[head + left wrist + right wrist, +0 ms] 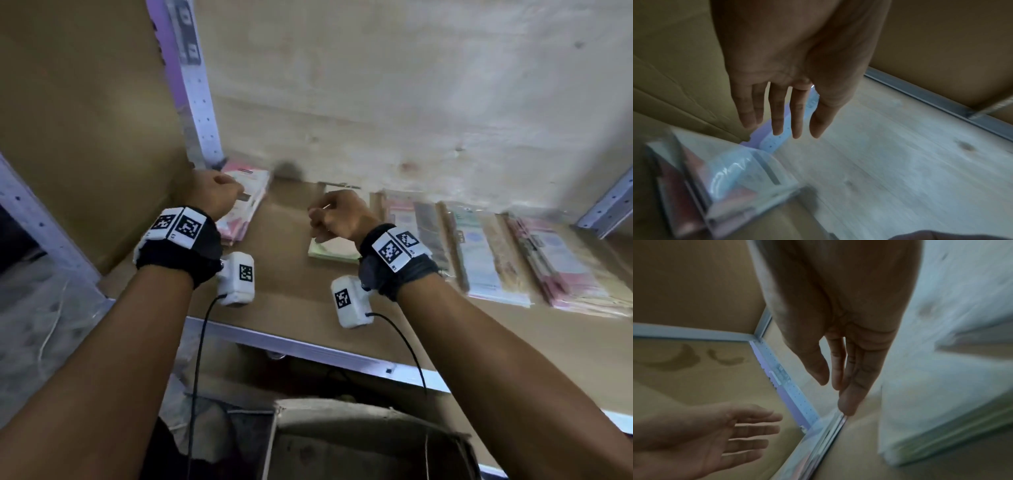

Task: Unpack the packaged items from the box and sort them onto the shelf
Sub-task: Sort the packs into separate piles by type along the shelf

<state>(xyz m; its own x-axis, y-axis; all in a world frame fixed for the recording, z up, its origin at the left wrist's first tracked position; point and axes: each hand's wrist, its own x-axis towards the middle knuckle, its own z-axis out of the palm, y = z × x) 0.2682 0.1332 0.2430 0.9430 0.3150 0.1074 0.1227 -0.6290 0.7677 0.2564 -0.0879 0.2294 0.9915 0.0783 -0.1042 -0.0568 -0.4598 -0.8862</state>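
Both hands hover over a shelf (pixel 291 308), fingers straight and spread, holding nothing. At ten o'clock in the head view, the left hand (pixel 214 195) hangs just above a pink pile of packets (pixel 246 209) tucked against the shelf's rear-left post (pixel 198 102); the left wrist view shows its fingers (pixel 777 113) clear of the clear-wrapped packets (pixel 721 175) below. Near twelve o'clock the right hand (pixel 337 214) is poised over a pale green pile (pixel 334 248), its fingertips (pixel 847 405) close to the edge of the pink pile (contact cannot be judged through the blur). More packets (pixel 496 253) lie in overlapping rows toward three o'clock along the back of the shelf. An open cardboard box (pixel 363 442) sits under the shelf at six o'clock, its inside too dark to read.
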